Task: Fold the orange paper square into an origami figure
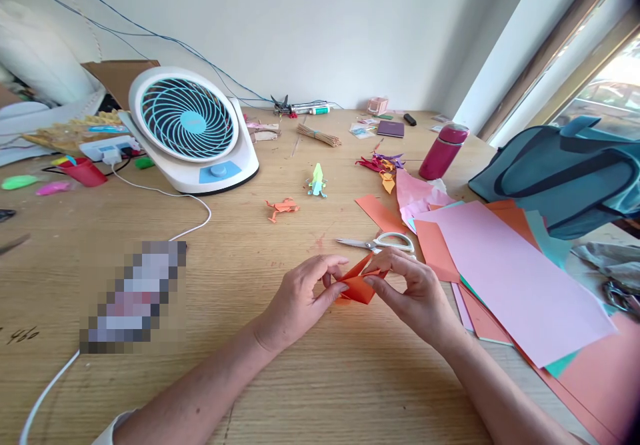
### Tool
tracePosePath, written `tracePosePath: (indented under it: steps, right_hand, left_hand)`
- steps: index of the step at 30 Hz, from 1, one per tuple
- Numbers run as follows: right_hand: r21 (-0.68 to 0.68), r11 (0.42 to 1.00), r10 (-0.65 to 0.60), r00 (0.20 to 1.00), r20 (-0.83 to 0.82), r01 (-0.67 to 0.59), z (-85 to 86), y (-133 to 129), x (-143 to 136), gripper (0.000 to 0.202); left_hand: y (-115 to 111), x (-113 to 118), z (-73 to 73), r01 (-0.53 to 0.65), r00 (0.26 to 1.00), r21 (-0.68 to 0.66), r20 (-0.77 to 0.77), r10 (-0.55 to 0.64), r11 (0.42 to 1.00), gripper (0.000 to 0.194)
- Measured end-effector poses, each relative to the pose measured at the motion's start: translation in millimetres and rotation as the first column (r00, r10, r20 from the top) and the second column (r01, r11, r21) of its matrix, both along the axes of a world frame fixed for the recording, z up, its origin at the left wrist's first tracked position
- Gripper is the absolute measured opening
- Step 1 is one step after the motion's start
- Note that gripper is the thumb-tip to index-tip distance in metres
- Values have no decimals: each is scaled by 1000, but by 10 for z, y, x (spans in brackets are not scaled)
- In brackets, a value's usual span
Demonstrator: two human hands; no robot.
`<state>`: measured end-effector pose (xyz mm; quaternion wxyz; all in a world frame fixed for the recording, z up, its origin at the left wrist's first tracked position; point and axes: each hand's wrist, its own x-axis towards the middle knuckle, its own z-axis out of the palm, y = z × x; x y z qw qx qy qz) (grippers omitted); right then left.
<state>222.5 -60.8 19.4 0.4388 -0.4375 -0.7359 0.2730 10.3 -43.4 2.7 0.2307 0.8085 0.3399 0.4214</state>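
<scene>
An orange piece of folded paper [360, 288] is held just above the wooden table, between both hands. My left hand [309, 292] pinches its left corner with thumb and fingers. On the right side, my right hand [411, 290] grips the paper's upper edge between thumb and fingertips. White-handled scissors [395, 241] lie just beyond the right hand, blades pointing left. Farther off stand two small folded paper figures, an orange one [283, 209] and a yellow-green and blue one [317, 181].
Coloured paper sheets [515, 265] spread over the right side, near a blue bag [560, 172] and a magenta bottle [444, 152]. A fan [193, 122] stands back left. A blurred-out object [135, 298] with a white cable lies at left.
</scene>
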Motion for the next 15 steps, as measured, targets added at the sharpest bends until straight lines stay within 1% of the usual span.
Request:
tracePosePath:
  steps: [2,4,7,10,13,15]
  right_hand:
    - [-1,1000,-18,1000,-8,18,-13,2,-5,11]
    - [-11,999,-46,999,-27,46,-40,5,-10,7]
    - [-56,995,-93,988,-125,86,-108,14,-11,3]
    - [-104,991,-101,969,-225,79,-181,34,-5,7]
    - [-158,985,-108,949,-297,63,-212,54,-2,11]
    - [-204,978,-112,939,-324,46,-207,60,-4,21]
  left_hand:
    - [6,-1,-5,27,1000,-13,1,-27,1000,33]
    - [13,3,-8,58,998,-36,19,-58,998,26]
    - [14,17,0,69,996,-103,63,-62,992,19]
    - [5,33,20,67,996,-170,73,-55,983,15]
    - [-1,40,34,63,996,-206,70,-50,977,11]
    - [-1,40,36,59,996,-212,71,-44,976,9]
